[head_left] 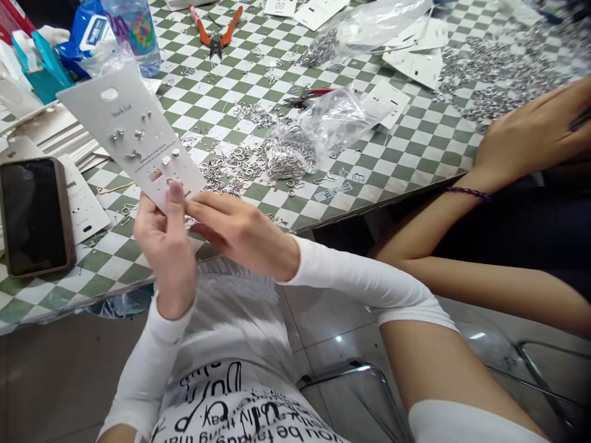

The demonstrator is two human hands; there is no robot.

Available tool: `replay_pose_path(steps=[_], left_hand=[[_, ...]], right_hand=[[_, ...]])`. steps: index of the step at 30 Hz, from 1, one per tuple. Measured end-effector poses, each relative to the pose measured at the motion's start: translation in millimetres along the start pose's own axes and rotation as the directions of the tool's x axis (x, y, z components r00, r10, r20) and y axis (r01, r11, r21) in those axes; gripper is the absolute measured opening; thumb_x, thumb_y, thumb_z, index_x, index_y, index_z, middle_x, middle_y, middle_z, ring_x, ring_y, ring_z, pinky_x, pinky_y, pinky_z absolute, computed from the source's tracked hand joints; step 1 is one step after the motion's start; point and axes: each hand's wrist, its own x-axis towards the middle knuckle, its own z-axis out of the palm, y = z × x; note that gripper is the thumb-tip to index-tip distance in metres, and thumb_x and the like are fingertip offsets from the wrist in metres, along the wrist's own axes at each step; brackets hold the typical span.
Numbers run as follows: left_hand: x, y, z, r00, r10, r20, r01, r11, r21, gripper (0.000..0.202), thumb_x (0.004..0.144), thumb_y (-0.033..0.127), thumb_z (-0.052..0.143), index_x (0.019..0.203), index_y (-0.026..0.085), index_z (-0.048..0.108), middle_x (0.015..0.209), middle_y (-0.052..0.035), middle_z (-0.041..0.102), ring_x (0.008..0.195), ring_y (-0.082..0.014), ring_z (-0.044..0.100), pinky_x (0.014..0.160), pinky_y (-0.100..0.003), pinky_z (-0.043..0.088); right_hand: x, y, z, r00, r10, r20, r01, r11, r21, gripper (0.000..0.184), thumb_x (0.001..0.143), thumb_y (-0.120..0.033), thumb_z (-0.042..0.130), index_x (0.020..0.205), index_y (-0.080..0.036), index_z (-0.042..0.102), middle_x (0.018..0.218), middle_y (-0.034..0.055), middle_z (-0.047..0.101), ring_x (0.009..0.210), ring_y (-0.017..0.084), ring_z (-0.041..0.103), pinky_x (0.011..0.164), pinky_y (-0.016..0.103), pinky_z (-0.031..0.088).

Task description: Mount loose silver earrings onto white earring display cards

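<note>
My left hand (pixel 168 237) grips the lower end of a white earring card (pixel 138 132), its thumb on the front. Several small silver stud earrings sit on the tilted card, which has a hanging hole at its top. My right hand (pixel 242 231) is at the card's lower right edge, fingers closed together. Whatever lies between those fingertips is hidden. Just beyond the hands is a loose pile of small silver metal pieces (pixel 233 169), beside a clear plastic bag (pixel 295 151) filled with similar silver pieces.
A phone (pixel 34 215) lies at left by stacked white cards (pixel 69 138). Orange-handled pliers (pixel 215 37) and red-handled pliers (pixel 307 96) rest on the checkered table (pixel 364 175). At right, another person's hand (pixel 521 138) is beside scattered silver pieces (pixel 503 74).
</note>
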Motion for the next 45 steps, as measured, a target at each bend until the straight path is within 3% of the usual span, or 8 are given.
replay_pose_path(steps=[3, 8, 13, 19, 23, 34, 41, 45], left_hand=[[17.6, -8.3, -14.7, 0.998, -0.043, -0.047, 0.038, 0.993, -0.109, 0.011, 0.085, 0.03, 0.08, 0.088, 0.022, 0.074, 0.1, -0.0042, 0.075, 0.092, -0.0209, 0.073, 0.079, -0.035, 0.066], [32.3, -16.5, -33.7, 0.992, -0.055, -0.113, 0.047, 0.996, -0.077, 0.009, 0.079, 0.031, 0.085, 0.08, 0.027, 0.077, 0.094, -0.001, 0.077, 0.089, -0.0231, 0.074, 0.074, -0.041, 0.068], [27.8, -12.5, -33.7, 0.988, -0.038, -0.152, 0.028, 0.997, -0.065, 0.009, 0.076, 0.03, 0.087, 0.074, 0.029, 0.078, 0.088, 0.0, 0.076, 0.09, -0.0265, 0.075, 0.078, -0.047, 0.07], [27.2, -6.7, -32.1, 0.989, -0.123, -0.085, 0.114, 0.988, -0.106, 0.014, 0.079, 0.032, 0.085, 0.071, 0.028, 0.075, 0.09, 0.0003, 0.074, 0.086, -0.0204, 0.074, 0.077, -0.041, 0.072], [26.1, -8.1, -31.7, 0.984, -0.137, -0.113, 0.129, 0.989, -0.076, 0.036, 0.069, 0.03, 0.092, 0.055, 0.023, 0.06, 0.071, 0.0025, 0.065, 0.074, -0.0163, 0.07, 0.082, -0.04, 0.072], [20.7, -7.5, -25.8, 0.978, -0.08, -0.19, 0.076, 0.997, -0.03, 0.031, 0.063, 0.026, 0.095, 0.059, 0.021, 0.065, 0.052, 0.0064, 0.046, 0.053, -0.0105, 0.055, 0.065, -0.035, 0.072], [20.8, -12.7, -31.3, 0.992, -0.055, -0.116, 0.058, 0.998, 0.021, 0.024, 0.068, 0.031, 0.092, 0.066, 0.023, 0.07, 0.048, 0.0076, 0.043, 0.047, -0.0106, 0.054, 0.065, -0.039, 0.071], [21.7, -14.3, -33.2, 0.997, -0.04, -0.073, 0.043, 0.999, 0.031, 0.021, 0.071, 0.03, 0.091, 0.072, 0.023, 0.072, 0.065, 0.004, 0.065, 0.058, -0.0141, 0.067, 0.05, -0.03, 0.064]], right_hand=[[-0.8, 15.8, -33.1, 0.987, 0.144, -0.074, -0.125, 0.967, 0.222, 0.025, 0.089, -0.017, 0.076, 0.113, -0.021, 0.071, 0.099, 0.0001, 0.078, 0.085, 0.012, 0.072, 0.078, 0.029, 0.064], [-2.7, 51.6, -78.2, 0.889, 0.446, -0.099, -0.434, 0.892, 0.124, 0.015, 0.078, -0.035, 0.087, 0.082, -0.023, 0.079, 0.08, 0.0028, 0.078, 0.068, 0.016, 0.069, 0.062, 0.033, 0.059], [-8.3, 50.5, -74.0, 0.832, 0.553, -0.033, -0.547, 0.829, 0.114, 0.026, 0.079, -0.049, 0.082, 0.069, -0.026, 0.078, 0.069, 0.0022, 0.075, 0.057, 0.016, 0.063, 0.054, 0.034, 0.055], [1.6, 49.8, -72.1, 0.783, 0.622, -0.011, -0.621, 0.782, 0.052, 0.014, 0.082, -0.036, 0.08, 0.07, -0.028, 0.078, 0.075, 0.0, 0.077, 0.058, 0.016, 0.063, 0.058, 0.034, 0.055], [7.3, 59.6, -76.1, 0.788, 0.616, 0.012, -0.616, 0.788, 0.025, 0.009, 0.081, -0.032, 0.08, 0.072, -0.029, 0.078, 0.077, -0.0002, 0.077, 0.061, 0.016, 0.063, 0.061, 0.034, 0.055], [25.0, 92.3, -49.1, 0.852, 0.523, -0.017, -0.522, 0.847, -0.101, 0.02, 0.068, -0.033, 0.092, 0.07, -0.023, 0.075, 0.073, 0.0032, 0.075, 0.059, 0.017, 0.062, 0.05, 0.033, 0.045], [22.1, 99.1, -53.1, 0.93, 0.363, 0.054, -0.364, 0.931, 0.016, 0.015, 0.08, -0.03, 0.08, 0.07, -0.024, 0.07, 0.078, 0.0041, 0.076, 0.067, 0.018, 0.067, 0.068, 0.038, 0.06], [19.2, 97.9, -63.1, 0.898, 0.433, 0.074, -0.44, 0.884, 0.161, 0.015, 0.077, -0.034, 0.081, 0.075, -0.024, 0.07, 0.076, 0.0047, 0.076, 0.065, 0.019, 0.069, 0.067, 0.041, 0.063]])
